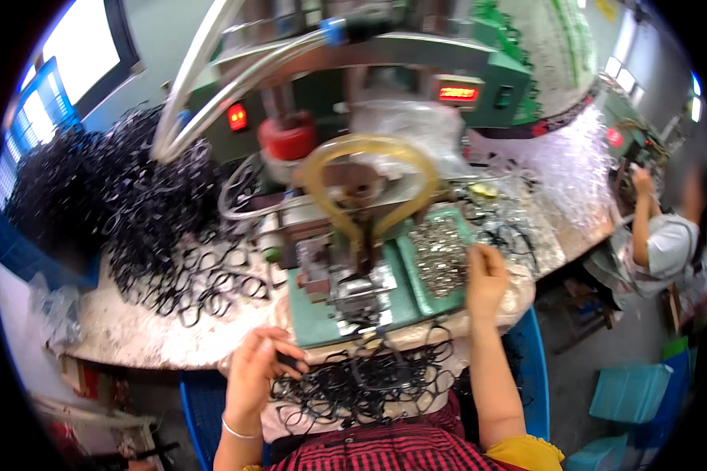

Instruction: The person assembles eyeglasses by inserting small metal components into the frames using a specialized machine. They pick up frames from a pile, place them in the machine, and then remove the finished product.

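Note:
My left hand (261, 367) is at the table's front edge, fingers curled on a short dark piece that looks like a black strap (291, 362). At the right rim of a green tray (411, 275) is my right hand (487, 275), its fingers drawn together; whatever they hold is too small to make out. Small shiny metal pieces (441, 255) fill that tray. Between my hands stands a bench press (359, 294) on a green base plate (314, 334), with a curved yellow tube (430, 177) in front of it. Looped black straps (369, 385) lie over my lap.
A tall heap of black straps (126, 180) covers the table's left side, loose loops (204, 282) spreading from it. Clear plastic strands (562, 165) lie at the back right. A blue bin (532, 369) stands below the table. Another person (668, 243) sits far right.

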`<state>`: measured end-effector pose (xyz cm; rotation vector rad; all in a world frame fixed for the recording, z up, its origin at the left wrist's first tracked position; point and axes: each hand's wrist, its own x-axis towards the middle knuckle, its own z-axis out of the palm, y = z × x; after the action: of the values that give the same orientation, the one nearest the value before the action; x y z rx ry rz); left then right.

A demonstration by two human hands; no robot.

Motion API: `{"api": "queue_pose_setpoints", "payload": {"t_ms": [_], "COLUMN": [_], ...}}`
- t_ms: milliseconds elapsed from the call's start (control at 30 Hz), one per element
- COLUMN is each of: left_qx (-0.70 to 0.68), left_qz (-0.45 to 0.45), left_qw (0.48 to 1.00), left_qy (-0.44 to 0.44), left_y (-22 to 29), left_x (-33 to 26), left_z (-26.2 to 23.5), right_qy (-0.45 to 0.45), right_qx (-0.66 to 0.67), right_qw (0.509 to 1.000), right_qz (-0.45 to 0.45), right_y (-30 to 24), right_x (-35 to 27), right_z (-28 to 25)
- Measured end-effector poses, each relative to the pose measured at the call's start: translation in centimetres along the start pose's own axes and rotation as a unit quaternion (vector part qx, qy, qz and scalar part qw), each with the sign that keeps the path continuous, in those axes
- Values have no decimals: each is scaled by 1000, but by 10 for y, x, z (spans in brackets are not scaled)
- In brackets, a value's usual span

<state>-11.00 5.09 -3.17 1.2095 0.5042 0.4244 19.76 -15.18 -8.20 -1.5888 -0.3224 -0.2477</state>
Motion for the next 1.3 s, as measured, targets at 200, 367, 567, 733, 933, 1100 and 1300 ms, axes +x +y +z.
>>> {"api": "queue_pose_setpoints", "payload": {"t_ms": [200,367,567,733,933,1100,1300], "left_qx": [157,661,768,670,165,66,-20], "left_qz": [311,313,127,395,224,165,406], "left_qw": [910,665,590,583,932,956,913], "left_qy": [226,154,214,235,234,232,-25], "left_y": [74,45,-33,7,5,-33,90], "left_x": [40,119,155,146,143,103,52], "left_z": [-35,-53,-123,-99,-58,-36,77], "right_qy": [-8,-63,-26,-75,-168,-160,-225], "right_qx": [94,39,-159,-124,-8,98,177], "right_qw": [991,997,982,986,966,980,958], "right_qz": [95,25,-100,-77,-197,-59,12], "right_y": [15,-13,-4,-44,-91,-93,-98], "right_x": [10,4,-17,-30,-18,-40,-39], "right_z": [21,44,-27,-32,54,74,76]}}
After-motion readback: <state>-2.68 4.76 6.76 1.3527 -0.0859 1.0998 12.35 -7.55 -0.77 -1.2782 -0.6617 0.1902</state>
